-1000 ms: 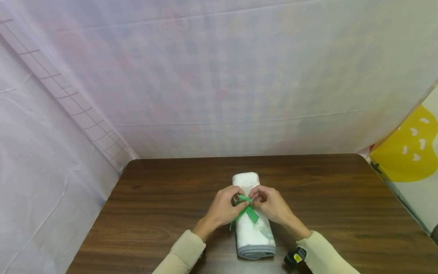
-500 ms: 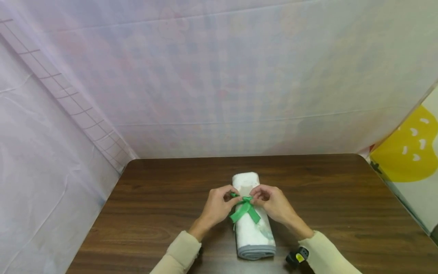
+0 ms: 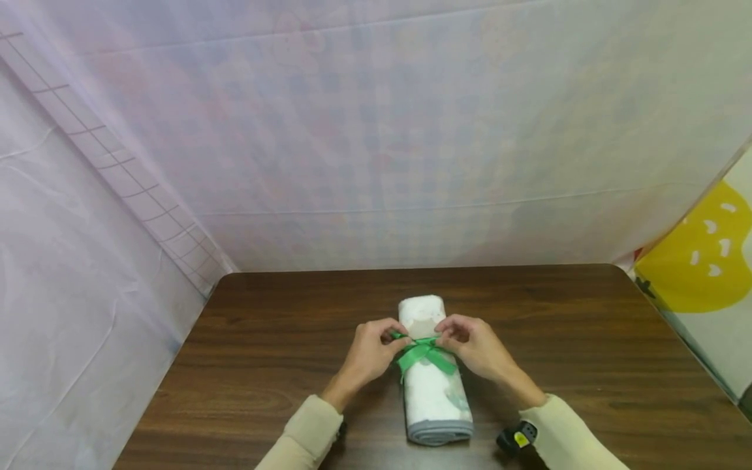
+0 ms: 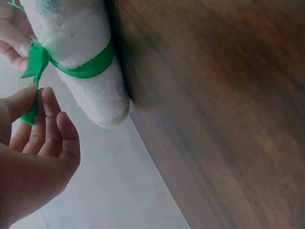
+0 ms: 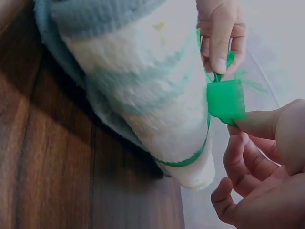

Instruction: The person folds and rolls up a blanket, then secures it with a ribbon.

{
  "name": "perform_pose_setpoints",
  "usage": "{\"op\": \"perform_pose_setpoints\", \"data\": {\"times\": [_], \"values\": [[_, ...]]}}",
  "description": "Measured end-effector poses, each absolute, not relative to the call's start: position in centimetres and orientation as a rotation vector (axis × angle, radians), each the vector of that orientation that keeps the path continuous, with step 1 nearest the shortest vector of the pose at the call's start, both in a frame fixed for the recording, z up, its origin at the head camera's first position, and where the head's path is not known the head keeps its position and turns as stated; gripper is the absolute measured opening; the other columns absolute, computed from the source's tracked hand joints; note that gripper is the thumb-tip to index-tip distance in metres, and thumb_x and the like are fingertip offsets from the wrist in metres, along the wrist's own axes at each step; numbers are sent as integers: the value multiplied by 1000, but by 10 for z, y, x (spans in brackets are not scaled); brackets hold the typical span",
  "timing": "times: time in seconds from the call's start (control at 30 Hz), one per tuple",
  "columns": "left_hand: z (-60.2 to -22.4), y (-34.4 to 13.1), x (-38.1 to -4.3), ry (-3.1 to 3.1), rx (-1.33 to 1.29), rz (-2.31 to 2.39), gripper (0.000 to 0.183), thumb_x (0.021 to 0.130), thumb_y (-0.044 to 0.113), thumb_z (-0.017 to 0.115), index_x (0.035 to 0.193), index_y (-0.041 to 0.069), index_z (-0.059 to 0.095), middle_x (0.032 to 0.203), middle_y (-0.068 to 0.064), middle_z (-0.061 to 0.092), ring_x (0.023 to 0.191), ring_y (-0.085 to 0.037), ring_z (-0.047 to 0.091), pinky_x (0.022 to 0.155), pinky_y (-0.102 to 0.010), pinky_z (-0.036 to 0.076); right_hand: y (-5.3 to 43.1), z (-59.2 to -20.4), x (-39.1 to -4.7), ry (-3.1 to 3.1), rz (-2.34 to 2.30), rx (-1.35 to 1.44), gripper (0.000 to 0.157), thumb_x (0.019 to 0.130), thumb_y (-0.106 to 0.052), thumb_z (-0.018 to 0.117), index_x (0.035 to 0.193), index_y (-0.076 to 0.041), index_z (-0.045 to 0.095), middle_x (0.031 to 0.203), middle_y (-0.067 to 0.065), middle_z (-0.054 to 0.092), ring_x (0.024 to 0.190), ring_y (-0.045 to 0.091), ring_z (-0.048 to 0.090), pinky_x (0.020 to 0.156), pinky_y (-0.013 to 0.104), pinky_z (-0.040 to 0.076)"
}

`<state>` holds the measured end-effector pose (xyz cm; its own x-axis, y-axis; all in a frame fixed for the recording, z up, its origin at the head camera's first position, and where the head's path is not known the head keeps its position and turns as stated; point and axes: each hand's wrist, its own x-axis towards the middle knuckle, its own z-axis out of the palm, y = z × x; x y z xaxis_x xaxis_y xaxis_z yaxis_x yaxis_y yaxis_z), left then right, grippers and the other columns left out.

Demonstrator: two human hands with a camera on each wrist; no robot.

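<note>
A rolled white towel (image 3: 437, 401) with a grey edge lies lengthwise on the wooden table. Round its middle runs a green ribbon (image 4: 90, 67), knotted on top, with loose ends spreading below the knot in the head view. My left hand (image 3: 371, 352) pinches a piece of the ribbon between thumb and fingers on the knot's left side. On the other side, my right hand (image 3: 480, 349) pinches another part of it, seen as a flat green loop (image 5: 226, 101) in the right wrist view. Fingers partly hide the knot.
The brown table (image 3: 282, 326) reaches back to a pale patterned curtain (image 3: 382, 163). A black wrist device with a yellow mark (image 3: 518, 438) sits by the right cuff. A yellow printed shape (image 3: 699, 254) is at the far right.
The hands have drawn apart, left hand leftwards and right hand slightly rightwards, pulling the ribbon out to both sides. The knot has tightened and the loose ends now fan out. The towel stays put.
</note>
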<state>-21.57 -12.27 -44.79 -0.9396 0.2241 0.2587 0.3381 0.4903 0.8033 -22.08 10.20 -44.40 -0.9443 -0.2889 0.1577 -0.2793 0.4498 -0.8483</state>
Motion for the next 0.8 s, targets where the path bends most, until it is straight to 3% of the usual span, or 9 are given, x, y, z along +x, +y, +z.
{"op": "perform_pose_setpoints", "data": {"times": [0.5,0.8], "values": [[-450,-128,-217,-2723,-447,-1428,4,87,16,76,88,13,74,77,5,68,68,-7,57,60,-24,48,118,-446,-220,2727,-1443,-543,9,88,-1,70,90,-10,66,79,-2,63,74,10,57,66,24,48],[-453,-130,-218,-2806,-406,-1440,7,89,19,75,89,13,73,83,4,67,73,-10,57,63,-27,49,127,-451,-219,2710,-1429,-618,9,89,-4,70,89,-5,61,78,-2,60,72,9,56,64,24,47]]}}
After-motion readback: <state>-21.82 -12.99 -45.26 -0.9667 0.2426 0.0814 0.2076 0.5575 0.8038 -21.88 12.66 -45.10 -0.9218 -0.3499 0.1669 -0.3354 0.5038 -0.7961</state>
